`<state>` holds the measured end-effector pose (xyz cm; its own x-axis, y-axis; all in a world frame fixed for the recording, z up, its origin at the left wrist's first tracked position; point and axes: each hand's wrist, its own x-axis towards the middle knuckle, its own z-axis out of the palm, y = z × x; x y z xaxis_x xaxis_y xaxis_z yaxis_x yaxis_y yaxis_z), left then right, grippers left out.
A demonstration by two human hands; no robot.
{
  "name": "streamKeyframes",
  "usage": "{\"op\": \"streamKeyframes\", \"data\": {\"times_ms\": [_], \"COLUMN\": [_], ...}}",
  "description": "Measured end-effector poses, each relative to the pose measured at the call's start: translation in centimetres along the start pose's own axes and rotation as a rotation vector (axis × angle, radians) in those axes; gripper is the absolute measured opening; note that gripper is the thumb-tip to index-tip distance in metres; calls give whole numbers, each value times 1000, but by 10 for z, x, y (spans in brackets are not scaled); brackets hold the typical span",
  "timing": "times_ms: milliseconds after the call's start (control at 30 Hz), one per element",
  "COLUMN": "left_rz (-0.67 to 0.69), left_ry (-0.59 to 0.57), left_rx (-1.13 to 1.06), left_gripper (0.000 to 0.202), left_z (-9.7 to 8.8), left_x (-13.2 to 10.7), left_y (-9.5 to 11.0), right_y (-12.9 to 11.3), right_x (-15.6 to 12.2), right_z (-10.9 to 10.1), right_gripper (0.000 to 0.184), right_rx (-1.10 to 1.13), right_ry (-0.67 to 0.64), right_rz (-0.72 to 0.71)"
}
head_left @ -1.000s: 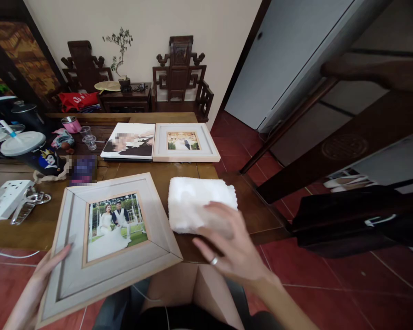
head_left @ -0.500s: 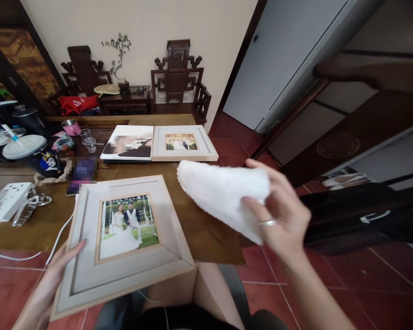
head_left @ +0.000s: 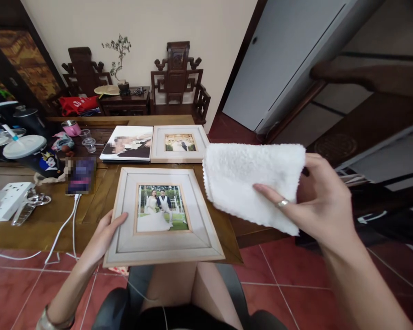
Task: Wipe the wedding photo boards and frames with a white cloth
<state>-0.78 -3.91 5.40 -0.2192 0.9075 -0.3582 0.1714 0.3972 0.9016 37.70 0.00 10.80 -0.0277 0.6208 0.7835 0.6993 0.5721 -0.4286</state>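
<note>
A pale wooden picture frame (head_left: 124, 250) with a wedding photo in it is tilted above the near edge of the table. My left hand (head_left: 105, 231) grips its left side, thumb on the front and the other fingers hidden behind. To the right, my right hand (head_left: 320, 197) pinches a folded white cloth (head_left: 251, 183), its ringed thumb on the face of the cloth. The cloth hangs in the air beside the frame, and I see no contact between the two.
On the wooden table (head_left: 96, 215), a second picture frame (head_left: 158, 153) lies beside a white photo album (head_left: 134, 133). Leftward are a lidded tumbler (head_left: 24, 146), a phone (head_left: 82, 176) with a white cable, a pink mug (head_left: 71, 128) and a power strip (head_left: 10, 199). Carved chairs (head_left: 177, 78) stand behind.
My left hand has moved the picture frame right and up, turning it squarer to me. My right hand has moved right, and the cloth now shows its broad face.
</note>
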Motion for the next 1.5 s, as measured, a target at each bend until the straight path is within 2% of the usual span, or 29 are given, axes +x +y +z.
{"op": "streamKeyframes", "data": {"times_ms": [133,200,267,333,433,533,600,700,833,933,1033,1167,1267,1367,1500], "left_rz": [138,197,224,253,389,557,662,828,979,996,999,1015,1011,1009,993], "left_ry": [5,25,39,48,110,203,207,141,-31,-71,-48,-37,-40,-57,-68], "left_rx": [249,428,611,768,882,840,805,785,754,709,695,694,695,673,641], "left_gripper": [61,57,53,49,45,49,53,53,55,53,50,49,51,51,49], "left_z": [5,4,2,1,6,13,15,15,12,10,11,11,11,10,11], "left_x": [18,23,26,26,28,33,37,42,44,47,51,54,54,52,49], "left_y": [0,3,7,9,4,-6,-11,-13,-14,-16,-19,-21,-22,-23,-22], "right_y": [3,0,-6,-11,-17,-17,-15,-11,-8,-14,-31,-61,-76,-74,-49], "right_x": [-8,-21,-38,-56,-71,-71,-67,-60,-41,-15,13,33,33,30,29], "right_z": [3,16,35,52,66,68,69,73,81,94,122,177,204,204,173], "right_gripper": [24,27,35,43,52,54,54,61,73,73,65,52,46,50,57], "right_rx": [-376,-367,-240,-125,-68,-71,-75,-86,-129,-200,-247,-242,-243,-281,-346], "right_ry": [28,-95,-297,-471,-619,-719,-760,-784,-761,-677,-607,-712,-819,-892,-921], "right_rz": [-275,-394,-468,-479,-413,-301,-257,-212,-141,-150,-297,-595,-673,-614,-501]}}
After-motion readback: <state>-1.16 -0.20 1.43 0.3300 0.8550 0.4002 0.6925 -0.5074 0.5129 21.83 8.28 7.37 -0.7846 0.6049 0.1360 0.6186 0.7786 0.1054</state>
